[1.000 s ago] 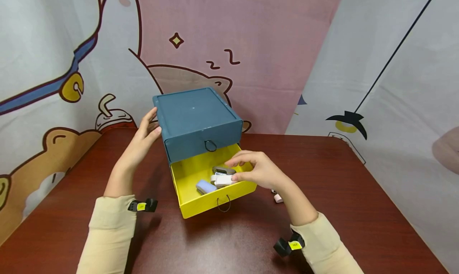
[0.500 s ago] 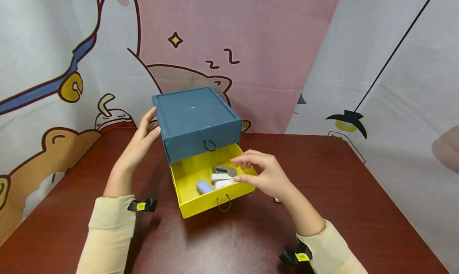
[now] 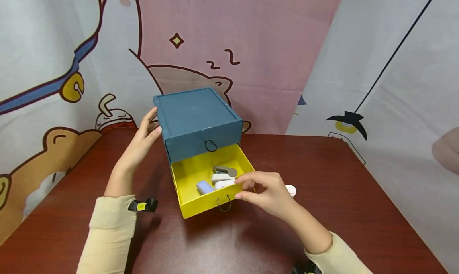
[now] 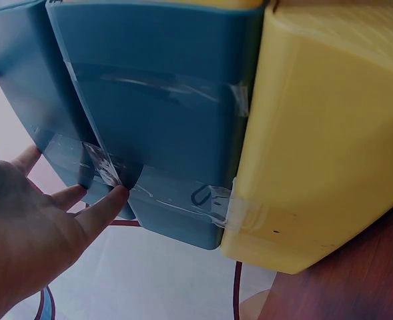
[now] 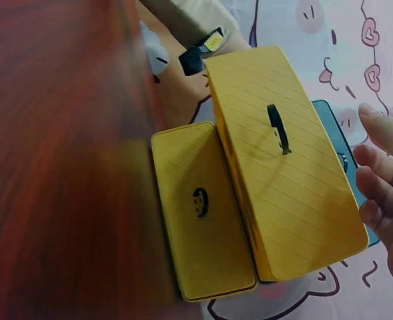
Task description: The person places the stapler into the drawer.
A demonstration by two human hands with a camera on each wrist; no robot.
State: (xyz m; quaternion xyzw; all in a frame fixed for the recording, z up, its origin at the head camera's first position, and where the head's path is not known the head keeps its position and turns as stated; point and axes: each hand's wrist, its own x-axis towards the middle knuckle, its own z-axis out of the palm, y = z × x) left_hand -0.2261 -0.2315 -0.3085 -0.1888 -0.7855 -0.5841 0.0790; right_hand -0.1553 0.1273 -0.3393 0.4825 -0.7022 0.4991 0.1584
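Observation:
My left hand [image 3: 141,138] rests against the left side of the blue drawer unit [image 3: 199,110], its fingers spread on the wall in the left wrist view. Below the blue top part, a yellow drawer [image 3: 190,210] is pulled out. Inside it lie a grey and white stapler [image 3: 225,172], a small white object [image 3: 224,184] by the front wall, and a lavender block [image 3: 205,187]. At the drawer's front right corner is my right hand [image 3: 270,192], loosely bent, thumb and fingers apart, holding nothing. In the right wrist view its relaxed fingers [image 5: 376,180] hang beside the drawer front.
A white rounded object [image 3: 291,191] lies on the table behind my right hand, partly hidden. Beneath the pulled-out drawer, the right wrist view shows another yellow drawer front [image 5: 203,247], pushed in. A patterned cloth [image 3: 269,46] hangs behind the brown table [image 3: 358,194].
My right hand has drawn back from the small white object in the drawer, toward me and to the right. The white rounded object has come into view behind it. My left hand stays put.

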